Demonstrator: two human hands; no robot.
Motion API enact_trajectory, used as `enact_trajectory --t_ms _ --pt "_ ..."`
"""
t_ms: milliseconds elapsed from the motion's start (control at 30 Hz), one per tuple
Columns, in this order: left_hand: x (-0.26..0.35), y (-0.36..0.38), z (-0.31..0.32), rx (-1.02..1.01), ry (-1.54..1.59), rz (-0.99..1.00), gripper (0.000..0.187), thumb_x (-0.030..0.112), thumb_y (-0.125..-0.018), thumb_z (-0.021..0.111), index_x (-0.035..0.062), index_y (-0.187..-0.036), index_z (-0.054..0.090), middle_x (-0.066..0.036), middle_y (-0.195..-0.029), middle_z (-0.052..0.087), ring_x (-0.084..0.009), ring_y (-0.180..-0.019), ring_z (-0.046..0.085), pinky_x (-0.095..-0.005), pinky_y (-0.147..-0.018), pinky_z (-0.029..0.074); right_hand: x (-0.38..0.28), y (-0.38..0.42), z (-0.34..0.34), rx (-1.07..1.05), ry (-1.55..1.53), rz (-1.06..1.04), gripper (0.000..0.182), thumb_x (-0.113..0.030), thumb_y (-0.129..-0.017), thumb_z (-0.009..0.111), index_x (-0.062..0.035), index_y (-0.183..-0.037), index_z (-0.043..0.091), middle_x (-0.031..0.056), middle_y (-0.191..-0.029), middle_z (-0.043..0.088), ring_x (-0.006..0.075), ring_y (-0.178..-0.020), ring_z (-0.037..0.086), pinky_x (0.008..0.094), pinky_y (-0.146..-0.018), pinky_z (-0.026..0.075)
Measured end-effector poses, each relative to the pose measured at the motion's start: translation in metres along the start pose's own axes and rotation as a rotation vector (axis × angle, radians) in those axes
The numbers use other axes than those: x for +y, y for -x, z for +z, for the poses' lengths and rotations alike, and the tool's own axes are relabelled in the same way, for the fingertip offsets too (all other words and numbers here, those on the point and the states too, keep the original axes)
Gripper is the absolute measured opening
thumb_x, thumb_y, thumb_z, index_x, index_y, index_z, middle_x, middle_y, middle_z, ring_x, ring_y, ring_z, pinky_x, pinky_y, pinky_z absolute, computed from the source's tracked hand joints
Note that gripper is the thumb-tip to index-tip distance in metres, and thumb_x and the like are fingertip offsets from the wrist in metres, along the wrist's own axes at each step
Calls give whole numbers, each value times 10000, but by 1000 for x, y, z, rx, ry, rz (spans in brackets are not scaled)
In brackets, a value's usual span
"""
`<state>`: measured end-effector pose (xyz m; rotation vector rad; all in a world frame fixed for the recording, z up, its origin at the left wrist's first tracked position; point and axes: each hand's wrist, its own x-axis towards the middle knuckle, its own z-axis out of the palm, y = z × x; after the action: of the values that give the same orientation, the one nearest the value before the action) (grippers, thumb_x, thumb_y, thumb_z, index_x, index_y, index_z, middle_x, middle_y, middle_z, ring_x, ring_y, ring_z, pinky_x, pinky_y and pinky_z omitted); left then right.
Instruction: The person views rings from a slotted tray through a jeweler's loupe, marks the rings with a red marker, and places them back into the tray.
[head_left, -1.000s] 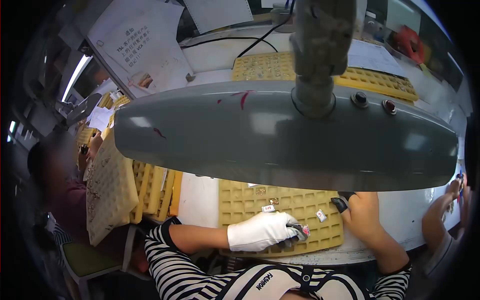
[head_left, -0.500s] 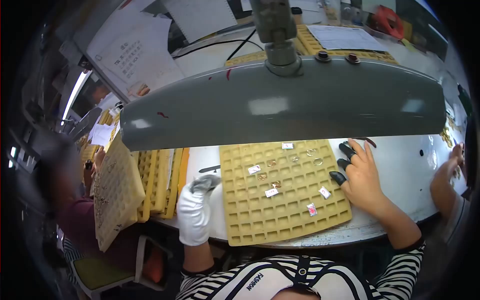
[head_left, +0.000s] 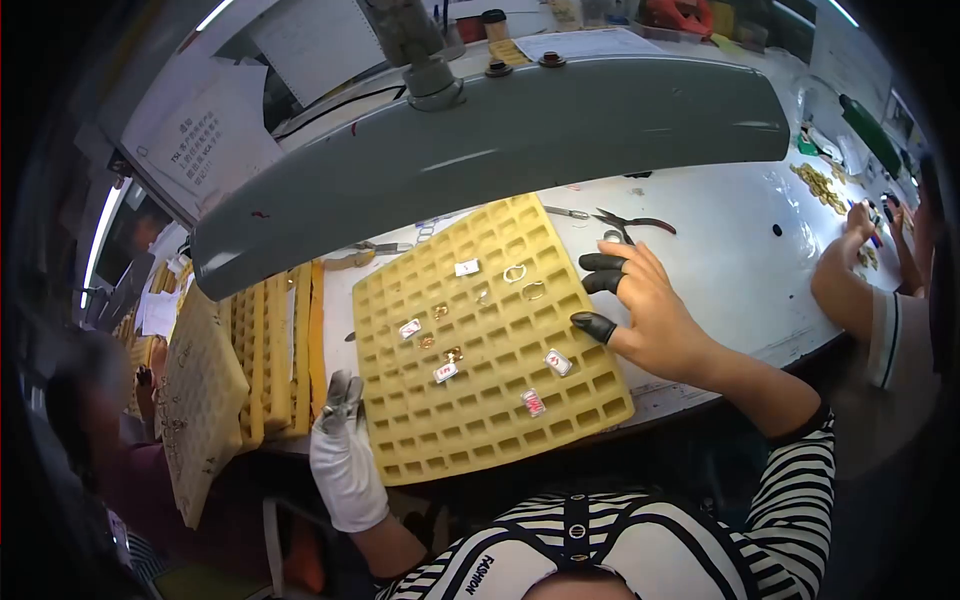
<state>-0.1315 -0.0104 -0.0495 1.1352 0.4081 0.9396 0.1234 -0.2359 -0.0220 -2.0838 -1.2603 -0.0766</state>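
Note:
A yellow tray (head_left: 480,425) with rows of square pockets lies tilted across the white table's front edge. In its pockets are gold-coloured rings (head_left: 453,354), pale rings (head_left: 515,273) and several small printed tags (head_left: 557,362). My left hand (head_left: 345,455), in a white glove with grey fingertips, is closed at the tray's left edge; its thumb's grip is partly hidden. On the opposite side, my right hand (head_left: 650,310) has its fingers apart, black covers on the thumb and two fingers. The thumb tip overlaps the tray's right edge.
A grey lamp hood (head_left: 490,140) spans the space above the table. Black-handled pliers (head_left: 635,224) lie behind my right hand. More yellow trays (head_left: 265,350) stand stacked at left beside another person. At right, a co-worker's hands (head_left: 868,225) are near gold-coloured pieces (head_left: 818,188).
The camera view has turned and tilted, so the lamp and table appear shifted. The tray now looks turned anticlockwise, and more of the tabletop with the pliers shows. Both hands stay beside the tray.

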Motion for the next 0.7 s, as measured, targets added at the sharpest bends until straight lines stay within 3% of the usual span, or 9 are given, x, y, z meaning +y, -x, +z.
enact_trajectory --t_ms 67,233,433,533,600,667,700 --pt "21 4 -26 35 -98 -22 561 351 -846 661 -30 -1235 527 -129 -1229 560 -236 -1187 488 -387 -1087 318 -18 9 11 -83 12 -127 375 -284 -846 639 28 -1048 587 192 -1183 530 336 -1294 344 540 -1100 170" --pt "49 30 -59 64 -141 1 517 318 -855 658 -23 -1226 542 -141 -1213 570 -232 -1132 526 -390 -1063 353 -36 21 39 -144 0 -297 356 -261 -826 642 73 -927 570 224 -1030 541 373 -1272 355 574 -1078 207" --pt "60 39 -42 39 -51 -16 427 228 -848 675 -40 -1164 571 -146 -1149 610 -232 -1093 563 -366 -1040 394 -35 23 41 -234 42 -296 247 -180 -731 651 56 -789 605 216 -965 566 359 -1243 391 573 -1077 218" --pt "38 26 -42 83 -15 -22 432 212 -826 700 -57 -1141 575 -143 -1134 616 -230 -1078 576 -353 -1043 395 -17 17 31 -215 103 -248 255 -193 -739 641 53 -804 629 203 -899 578 355 -1238 406 575 -1070 226" --pt "21 12 -29 34 -43 -39 425 234 -824 699 -54 -1118 592 -131 -1130 619 -214 -1041 594 -339 -1021 416 -11 10 25 -150 86 -253 255 -206 -752 647 46 -785 655 184 -854 583 331 -1155 467 542 -1077 237" --pt "2 1 -24 -39 -176 -82 452 304 -879 625 -42 -1160 552 -134 -1154 597 -241 -1100 551 -377 -1026 394 -1 -6 12 -298 336 -144 286 -246 -777 653 38 -754 673 168 -827 590 295 -1041 511 475 -1039 309" --pt "-6 -2 -20 -75 -147 -74 455 304 -883 620 -47 -1163 549 -136 -1149 598 -243 -1094 554 -374 -1022 395 -2 -16 4 -251 368 -129 265 -232 -774 646 18 -689 670 143 -815 601 266 -892 543 421 -940 398"
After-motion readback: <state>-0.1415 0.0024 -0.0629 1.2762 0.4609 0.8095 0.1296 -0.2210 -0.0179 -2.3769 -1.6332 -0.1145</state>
